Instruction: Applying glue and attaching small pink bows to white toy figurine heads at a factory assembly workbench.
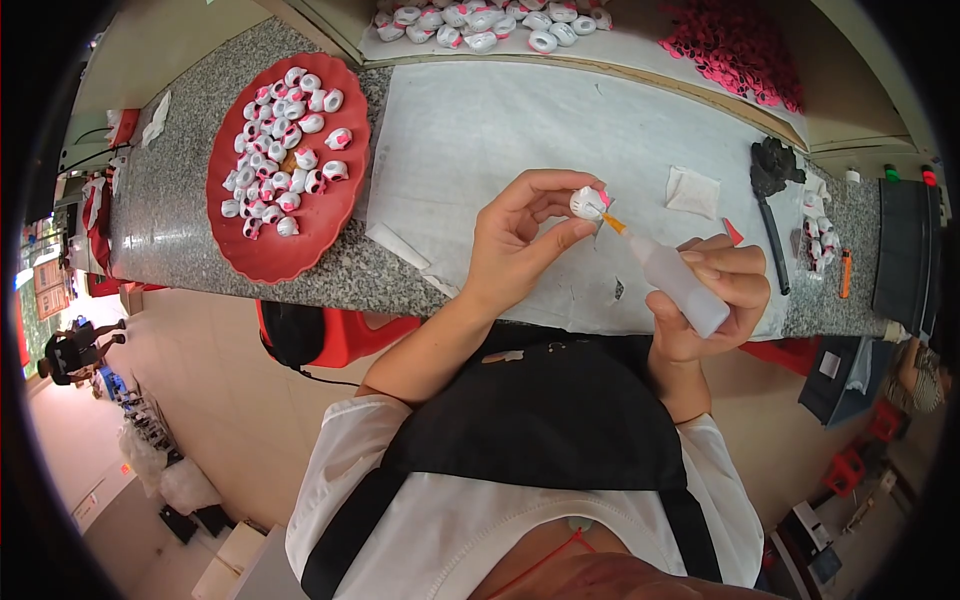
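Between the thumb and fingers of my left hand [525,235] is a small white cat-head-shaped piece [587,204] with a pink bow. My right hand [722,290] grips a translucent squeeze bottle [680,285], tilted so that its orange nozzle [614,223] points up and left. The nozzle tip is at the edge of the white piece; whether they touch I cannot tell. Both hands are above a white sheet [450,130] on the speckled counter. To the left, a red scalloped tray [285,262] holds many similar white and pink pieces.
A shelf at the back carries more white pieces [480,20] and a heap of pink parts [735,50]. On the right lie a folded white tissue [692,192], a black-handled tool [774,240], a small bag of pieces [822,240] and an orange cutter [846,273]. A red stool [350,335] stands below the counter.
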### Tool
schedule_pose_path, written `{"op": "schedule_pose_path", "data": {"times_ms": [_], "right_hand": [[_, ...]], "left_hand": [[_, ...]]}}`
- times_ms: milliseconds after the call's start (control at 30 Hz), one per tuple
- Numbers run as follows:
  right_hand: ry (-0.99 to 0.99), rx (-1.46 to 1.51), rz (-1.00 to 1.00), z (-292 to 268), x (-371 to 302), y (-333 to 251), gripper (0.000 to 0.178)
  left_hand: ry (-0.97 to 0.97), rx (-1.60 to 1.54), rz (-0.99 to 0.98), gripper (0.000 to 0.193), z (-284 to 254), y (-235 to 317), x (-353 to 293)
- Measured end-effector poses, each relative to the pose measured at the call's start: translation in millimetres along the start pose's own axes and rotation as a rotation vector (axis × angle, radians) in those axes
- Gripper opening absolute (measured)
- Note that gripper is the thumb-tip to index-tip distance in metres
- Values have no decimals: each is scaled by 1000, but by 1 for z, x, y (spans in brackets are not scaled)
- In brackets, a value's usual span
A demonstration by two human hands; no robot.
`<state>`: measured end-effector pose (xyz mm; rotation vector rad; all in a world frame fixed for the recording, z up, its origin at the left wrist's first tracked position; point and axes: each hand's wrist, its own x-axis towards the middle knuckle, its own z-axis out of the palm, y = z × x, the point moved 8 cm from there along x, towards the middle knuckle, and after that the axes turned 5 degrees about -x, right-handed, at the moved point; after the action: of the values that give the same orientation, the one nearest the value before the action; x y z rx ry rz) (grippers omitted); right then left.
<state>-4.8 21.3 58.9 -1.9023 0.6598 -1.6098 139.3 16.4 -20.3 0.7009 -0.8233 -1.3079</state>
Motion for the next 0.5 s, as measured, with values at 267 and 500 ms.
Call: {"op": "schedule_pose_path", "data": {"times_ms": [267, 500], "right_hand": [[-21, 37, 46, 2, 1, 1, 45], [18, -1, 54, -5, 0, 4, 42]], "left_hand": [[18, 126, 66, 29, -1, 3, -1], [-35, 165, 56, 30, 0, 3, 0]]}}
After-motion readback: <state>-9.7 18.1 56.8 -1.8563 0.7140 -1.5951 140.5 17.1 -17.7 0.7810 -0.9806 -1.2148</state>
